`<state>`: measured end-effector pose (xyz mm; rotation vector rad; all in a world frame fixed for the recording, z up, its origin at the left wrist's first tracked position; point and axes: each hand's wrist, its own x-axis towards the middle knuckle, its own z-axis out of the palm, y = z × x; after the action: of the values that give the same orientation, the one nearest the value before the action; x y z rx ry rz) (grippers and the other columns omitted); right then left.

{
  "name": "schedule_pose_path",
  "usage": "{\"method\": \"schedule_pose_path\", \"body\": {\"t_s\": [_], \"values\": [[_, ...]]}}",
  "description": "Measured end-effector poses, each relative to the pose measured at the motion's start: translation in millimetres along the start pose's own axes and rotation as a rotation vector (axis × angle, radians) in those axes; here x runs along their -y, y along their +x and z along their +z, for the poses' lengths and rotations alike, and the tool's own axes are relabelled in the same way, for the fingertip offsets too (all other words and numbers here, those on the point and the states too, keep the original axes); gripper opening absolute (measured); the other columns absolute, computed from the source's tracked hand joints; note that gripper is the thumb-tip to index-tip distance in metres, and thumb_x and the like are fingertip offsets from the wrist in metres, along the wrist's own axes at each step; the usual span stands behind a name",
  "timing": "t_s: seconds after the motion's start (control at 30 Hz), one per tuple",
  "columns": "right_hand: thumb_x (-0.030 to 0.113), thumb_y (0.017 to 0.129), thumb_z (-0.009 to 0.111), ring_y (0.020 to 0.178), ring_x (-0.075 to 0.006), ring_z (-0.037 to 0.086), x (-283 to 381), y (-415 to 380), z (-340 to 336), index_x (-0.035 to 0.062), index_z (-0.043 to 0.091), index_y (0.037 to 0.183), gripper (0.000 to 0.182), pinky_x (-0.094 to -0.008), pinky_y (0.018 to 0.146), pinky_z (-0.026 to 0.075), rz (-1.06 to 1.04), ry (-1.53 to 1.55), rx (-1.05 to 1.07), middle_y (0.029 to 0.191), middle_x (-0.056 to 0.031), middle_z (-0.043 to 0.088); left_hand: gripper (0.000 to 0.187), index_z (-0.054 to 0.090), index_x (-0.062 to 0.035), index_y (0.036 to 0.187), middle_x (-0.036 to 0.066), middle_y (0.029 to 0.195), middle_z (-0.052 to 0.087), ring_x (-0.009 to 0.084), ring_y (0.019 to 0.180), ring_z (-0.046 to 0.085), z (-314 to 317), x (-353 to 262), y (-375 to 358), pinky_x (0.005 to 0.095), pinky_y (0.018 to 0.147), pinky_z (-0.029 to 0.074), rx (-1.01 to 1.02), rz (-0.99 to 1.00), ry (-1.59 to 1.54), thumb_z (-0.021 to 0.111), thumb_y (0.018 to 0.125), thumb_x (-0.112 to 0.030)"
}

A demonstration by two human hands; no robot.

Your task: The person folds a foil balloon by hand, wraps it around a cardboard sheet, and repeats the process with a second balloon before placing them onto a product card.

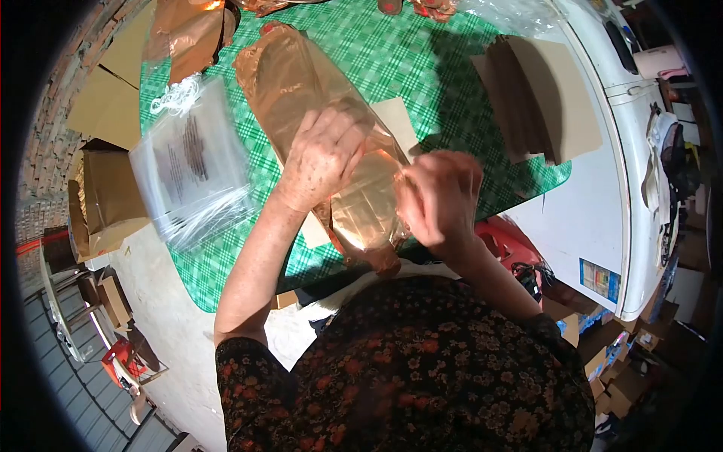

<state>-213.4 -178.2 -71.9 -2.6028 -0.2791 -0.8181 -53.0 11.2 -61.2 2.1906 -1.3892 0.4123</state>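
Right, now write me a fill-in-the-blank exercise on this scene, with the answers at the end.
1. The bare hand nearer the flat, clear plastic bags is the person's ____ hand.
2. The checked tablecloth beneath the long, shiny copper-coloured foil piece is white and ____.
3. The stack of flat, brown cardboard sheets lies on the person's ____ side of the foil piece.

Missing words: left; green; right.

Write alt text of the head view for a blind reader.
A person's left hand rests on long, shiny copper-coloured film while the blurred right hand touches its edge. Beneath is a green-and-white checked tablecloth, with clear plastic packaging at left and stacked brown cardboard at right.
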Motion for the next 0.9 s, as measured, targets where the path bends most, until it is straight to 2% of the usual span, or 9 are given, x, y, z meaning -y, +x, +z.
{"method": "schedule_pose_path", "body": {"t_s": [0.13,0.17,0.27,0.4,0.5,0.6,0.7,0.8,0.9], "values": [[0.021,0.081,0.083,0.122,-0.0336,0.061,29.1,-8.6,-11.5,0.0021,0.071,0.132,0.055,-0.0558,0.109,0.040,-0.054,-0.017,0.143,0.136,-0.0143,0.065,0.029,0.075,-0.0045,0.113,0.007,0.117,0.073,0.0282,0.110,0.069,2.1,1.1,-0.2,0.0424,0.095,0.052,-0.017,-0.005,-0.018,0.082,0.085,-0.006],[0.025,0.080,0.085,0.127,-0.0349,0.059,29.6,-13.5,-10.5,0.0010,0.069,0.138,0.066,-0.0568,0.110,0.041,-0.021,-0.046,0.178,0.140,-0.0147,0.064,0.029,0.075,-0.0044,0.113,0.007,0.116,0.073,0.0284,0.109,0.069,3.0,1.2,-0.2,0.0425,0.095,0.052,-0.024,-0.004,-0.026,0.082,0.085,-0.006],[0.029,0.079,0.086,0.130,-0.0356,0.056,31.6,-16.3,-12.9,0.0002,0.069,0.137,0.067,-0.0569,0.111,0.040,0.085,-0.049,0.198,0.143,-0.0152,0.063,0.028,0.075,-0.0046,0.112,0.007,0.115,0.074,0.0288,0.109,0.069,4.6,2.0,-1.4,0.0427,0.095,0.052,-0.029,-0.014,-0.028,0.082,0.085,-0.006],[0.044,0.093,0.074,0.142,-0.0346,0.048,31.9,-26.8,-8.4,0.0004,0.067,0.142,0.066,-0.0577,0.119,0.031,0.115,-0.092,0.279,0.152,-0.0147,0.059,0.025,0.076,-0.0048,0.109,0.007,0.115,0.074,0.0289,0.109,0.069,2.7,1.0,-1.4,0.0427,0.095,0.053,-0.018,-0.015,-0.019,0.082,0.085,-0.005],[0.047,0.096,0.070,0.142,-0.0346,0.048,30.3,-30.7,-5.7,-0.0005,0.067,0.142,0.066,-0.0584,0.120,0.030,0.116,-0.099,0.280,0.152,-0.0138,0.059,0.024,0.076,-0.0049,0.108,0.007,0.115,0.074,0.0289,0.109,0.069,4.6,2.7,-1.6,0.0430,0.095,0.053,-0.023,-0.020,-0.029,0.081,0.084,-0.005],[0.044,0.095,0.073,0.143,-0.0344,0.047,31.8,-27.5,-9.0,-0.0025,0.067,0.142,0.066,-0.0579,0.120,0.030,0.146,-0.057,0.294,0.152,-0.0137,0.059,0.024,0.075,-0.0048,0.107,0.007,0.115,0.074,0.0291,0.110,0.069,4.6,3.2,-2.6,0.0432,0.095,0.053,-0.012,-0.022,-0.032,0.081,0.084,-0.005],[0.039,0.083,0.080,0.133,-0.0368,0.054,29.1,-24.0,-9.3,-0.0025,0.069,0.134,0.066,-0.0559,0.112,0.039,0.078,-0.082,0.231,0.146,-0.0152,0.061,0.025,0.075,-0.0044,0.106,0.008,0.116,0.074,0.0296,0.111,0.069,5.1,4.4,-2.8,0.0435,0.096,0.053,-0.005,-0.019,-0.038,0.081,0.082,-0.005],[0.037,0.088,0.079,0.146,-0.0347,0.047,29.7,-27.6,-8.0,-0.0062,0.070,0.134,0.064,-0.0560,0.120,0.033,0.097,-0.069,0.241,0.153,-0.0157,0.058,0.025,0.075,-0.0038,0.105,0.008,0.117,0.074,0.0300,0.112,0.069,4.3,4.8,-3.1,0.0437,0.097,0.053,-0.002,-0.022,-0.046,0.081,0.081,-0.005],[0.036,0.086,0.080,0.149,-0.0354,0.047,29.6,-20.7,-12.3,-0.0065,0.071,0.131,0.062,-0.0547,0.120,0.034,0.077,-0.078,0.255,0.156,-0.0165,0.057,0.025,0.074,-0.0032,0.103,0.009,0.116,0.074,0.0307,0.111,0.069,3.2,4.8,-2.5,0.0441,0.096,0.053,-0.002,-0.022,-0.049,0.080,0.079,-0.004]]}}
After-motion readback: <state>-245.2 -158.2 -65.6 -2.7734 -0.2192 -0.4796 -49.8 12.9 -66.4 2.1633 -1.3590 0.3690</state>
